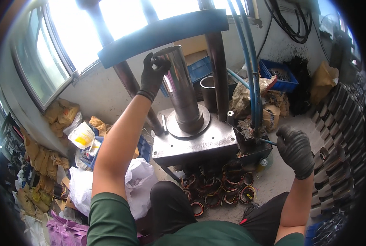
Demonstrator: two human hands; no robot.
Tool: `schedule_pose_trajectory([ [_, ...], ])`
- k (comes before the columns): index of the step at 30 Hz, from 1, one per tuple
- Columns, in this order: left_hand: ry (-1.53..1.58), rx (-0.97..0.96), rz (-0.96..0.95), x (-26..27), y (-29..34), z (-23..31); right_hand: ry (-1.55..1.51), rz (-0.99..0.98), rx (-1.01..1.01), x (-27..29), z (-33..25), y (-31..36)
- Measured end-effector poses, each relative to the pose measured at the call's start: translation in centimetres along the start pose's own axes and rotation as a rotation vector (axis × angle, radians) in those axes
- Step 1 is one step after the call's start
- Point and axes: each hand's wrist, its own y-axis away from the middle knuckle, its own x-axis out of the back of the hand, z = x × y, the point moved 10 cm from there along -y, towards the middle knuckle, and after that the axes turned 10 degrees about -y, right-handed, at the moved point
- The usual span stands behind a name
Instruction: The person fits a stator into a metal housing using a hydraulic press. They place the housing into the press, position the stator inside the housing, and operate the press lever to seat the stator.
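Observation:
My left hand [152, 76], in a dark glove, is raised to the upper end of a shiny upright metal cylinder [178, 80]. Its fingers are curled against the cylinder's rim; the exact contact is partly hidden. The cylinder rests on a round collar [188, 127] on the steel bed [195, 144] of a press, below a blue crossbeam [166, 35]. Over on the right, my right hand [296, 151], also gloved, is closed at the end of a thin blue lever [266, 141] that reaches out from the valve block [247, 129].
Several wire-wound rings [211, 199] lie on the floor under the press. Dark curved metal pieces [335, 164] are stacked along the right. Blue hoses [254, 74] hang beside the press's column [217, 69]. White bags [141, 186] and a blue crate [144, 147] crowd the left.

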Motion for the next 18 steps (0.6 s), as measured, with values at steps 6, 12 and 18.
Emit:
schedule_pose_trajectory([
  [6,0.239,0.363,0.151,-3.4,17.5,-4.7,0.273,-0.631,0.138,-5.1,-0.1,6.4],
  [12,0.009,0.452,0.076,-7.6,29.7,-5.5,0.320,-0.952,0.050,-7.1,3.1,12.5],
  [18,-0.034,0.417,-0.043,-7.1,27.4,-4.6,0.346,-0.781,-0.042,-8.3,5.1,16.0],
])
